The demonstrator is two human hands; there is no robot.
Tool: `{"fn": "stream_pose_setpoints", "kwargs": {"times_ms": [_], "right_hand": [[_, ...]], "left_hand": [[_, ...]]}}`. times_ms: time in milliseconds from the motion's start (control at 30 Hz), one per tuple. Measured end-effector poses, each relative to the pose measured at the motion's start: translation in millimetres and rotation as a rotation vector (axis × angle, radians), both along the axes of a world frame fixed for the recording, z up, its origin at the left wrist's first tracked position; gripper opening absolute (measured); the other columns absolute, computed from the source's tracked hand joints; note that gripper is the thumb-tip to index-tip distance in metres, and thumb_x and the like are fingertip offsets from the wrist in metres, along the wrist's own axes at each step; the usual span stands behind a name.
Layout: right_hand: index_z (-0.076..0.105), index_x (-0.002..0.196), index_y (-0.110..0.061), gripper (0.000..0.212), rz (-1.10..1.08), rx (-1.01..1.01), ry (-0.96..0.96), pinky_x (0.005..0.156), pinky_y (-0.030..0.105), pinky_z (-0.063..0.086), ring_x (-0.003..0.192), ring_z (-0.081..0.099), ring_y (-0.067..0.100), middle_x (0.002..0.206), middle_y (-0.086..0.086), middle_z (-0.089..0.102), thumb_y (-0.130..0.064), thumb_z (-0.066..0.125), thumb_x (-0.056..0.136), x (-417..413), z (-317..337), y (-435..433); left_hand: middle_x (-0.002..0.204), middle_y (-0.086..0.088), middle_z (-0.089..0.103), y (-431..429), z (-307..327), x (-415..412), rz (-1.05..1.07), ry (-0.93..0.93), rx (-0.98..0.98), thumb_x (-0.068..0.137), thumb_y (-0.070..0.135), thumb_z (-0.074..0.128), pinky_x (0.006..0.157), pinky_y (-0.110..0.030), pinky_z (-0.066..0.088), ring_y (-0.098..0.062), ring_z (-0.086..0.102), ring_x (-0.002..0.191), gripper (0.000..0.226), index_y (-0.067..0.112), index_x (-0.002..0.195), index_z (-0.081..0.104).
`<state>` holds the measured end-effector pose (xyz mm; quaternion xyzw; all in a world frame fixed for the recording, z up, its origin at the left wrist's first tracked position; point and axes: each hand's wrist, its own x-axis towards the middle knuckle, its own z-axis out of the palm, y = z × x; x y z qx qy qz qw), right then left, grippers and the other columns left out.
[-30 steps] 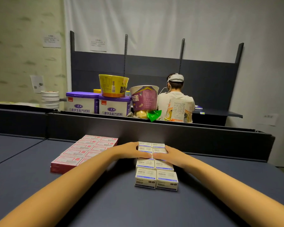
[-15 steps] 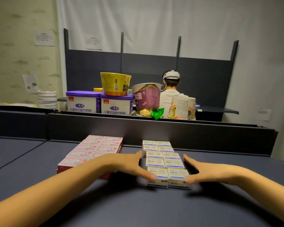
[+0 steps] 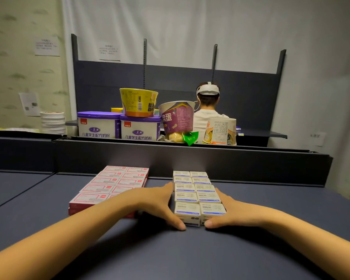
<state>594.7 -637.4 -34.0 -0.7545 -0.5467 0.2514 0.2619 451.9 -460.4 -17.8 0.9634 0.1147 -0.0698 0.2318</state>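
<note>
Several small white boxes with blue stripes lie in two tight columns on the dark shelf surface, running back to the rear wall. My left hand presses flat against the block's left side, its thumb at the near front edge. My right hand presses against the right side, thumb also at the front. The fingers of both hands are straight. To the left sits a block of several red-and-white boxes, partly covered by my left forearm.
A low dark back wall bounds the shelf. Behind it stand two purple-lidded tubs, a yellow bowl, a purple cup, a paper cup and stacked lids. A person with a headset faces away.
Both hands slid back from the far end of the white box block to its near end and closed in against its sides and front. The block looks squared up.
</note>
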Motion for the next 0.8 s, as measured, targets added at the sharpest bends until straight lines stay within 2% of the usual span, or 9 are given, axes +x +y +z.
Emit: {"fn": "stream_pose_setpoints", "kwargs": {"times_ms": [100, 167, 233, 300, 367, 467, 633, 700, 800], "right_hand": [[0.018, 0.108, -0.069, 0.069, -0.012, 0.011, -0.044, 0.110, 0.027, 0.026, 0.130, 0.033, 0.003, 0.144, -0.019, 0.029, -0.052, 0.071, 0.067, -9, 2, 2], [0.018, 0.115, -0.065, 0.071, -0.021, -0.014, -0.055, 0.110, 0.029, 0.027, 0.129, 0.033, 0.003, 0.147, -0.016, 0.028, -0.050, 0.070, 0.070, -15, 6, 0], [0.010, 0.137, -0.047, 0.084, -0.045, -0.090, -0.072, 0.112, 0.031, 0.025, 0.133, 0.029, 0.006, 0.152, -0.012, 0.020, -0.046, 0.069, 0.077, -15, 10, -6], [-0.006, 0.146, -0.031, 0.096, -0.099, -0.180, -0.123, 0.115, 0.033, 0.019, 0.140, 0.020, 0.011, 0.156, -0.009, 0.010, -0.045, 0.063, 0.081, -13, 12, -13], [-0.005, 0.146, -0.032, 0.092, -0.083, -0.175, -0.175, 0.113, 0.029, 0.019, 0.136, 0.020, 0.005, 0.156, -0.010, 0.009, -0.047, 0.060, 0.082, -14, 12, -15], [0.007, 0.142, -0.040, 0.079, -0.028, -0.092, -0.195, 0.102, 0.018, 0.022, 0.119, 0.026, -0.007, 0.151, -0.015, 0.021, -0.048, 0.058, 0.083, -17, 9, -11], [0.010, 0.141, -0.043, 0.076, -0.047, -0.044, -0.194, 0.102, 0.020, 0.026, 0.119, 0.032, -0.003, 0.148, -0.016, 0.027, -0.051, 0.058, 0.082, -14, 2, -8], [0.008, 0.142, -0.041, 0.083, -0.058, -0.068, -0.179, 0.107, 0.025, 0.026, 0.123, 0.030, -0.001, 0.150, -0.013, 0.024, -0.052, 0.061, 0.079, -10, 2, -8], [-0.006, 0.146, -0.033, 0.115, -0.125, -0.189, -0.083, 0.118, 0.036, 0.015, 0.138, 0.022, 0.007, 0.156, -0.012, 0.012, -0.072, 0.063, 0.063, 0, 7, -12]], "left_hand": [[0.148, 0.013, 0.036, 6, 2, -3, 0.007, 0.056, 0.065, 0.069, 0.056, 0.073, 0.113, -0.036, 0.030, -0.013, 0.040, 0.132, 0.099, 0.032, 0.145, 0.014], [0.147, 0.016, 0.038, 5, 0, -4, -0.013, 0.069, 0.035, 0.073, 0.054, 0.070, 0.113, -0.035, 0.031, -0.012, 0.041, 0.131, 0.093, 0.035, 0.145, 0.014], [0.144, 0.018, 0.040, 2, -1, -6, -0.018, 0.036, 0.016, 0.075, 0.053, 0.068, 0.112, -0.032, 0.031, -0.010, 0.043, 0.130, 0.088, 0.036, 0.144, 0.016], [0.142, 0.019, 0.043, -1, -3, -7, -0.014, 0.002, 0.005, 0.076, 0.054, 0.066, 0.109, -0.028, 0.032, -0.008, 0.045, 0.126, 0.084, 0.037, 0.143, 0.018], [0.140, 0.018, 0.045, -2, -3, -8, -0.007, -0.014, 0.010, 0.077, 0.055, 0.065, 0.105, -0.025, 0.032, -0.007, 0.047, 0.122, 0.081, 0.037, 0.142, 0.020], [0.142, 0.016, 0.043, -3, -3, -7, -0.003, -0.025, 0.012, 0.078, 0.055, 0.064, 0.106, -0.026, 0.032, -0.009, 0.046, 0.125, 0.078, 0.038, 0.142, 0.021], [0.146, 0.014, 0.037, -8, -6, -7, -0.001, -0.067, 0.002, 0.081, 0.052, 0.062, 0.105, -0.026, 0.032, -0.010, 0.044, 0.127, 0.078, 0.037, 0.143, 0.018], [0.149, 0.014, 0.031, -9, -5, -9, -0.020, -0.066, -0.034, 0.082, 0.046, 0.065, 0.106, -0.022, 0.028, -0.008, 0.039, 0.130, 0.081, 0.035, 0.144, 0.014], [0.154, 0.014, 0.021, -9, 9, -16, -0.017, 0.003, -0.063, 0.083, 0.047, 0.063, 0.111, -0.025, 0.021, -0.008, 0.030, 0.136, 0.086, 0.033, 0.146, 0.007]]}}
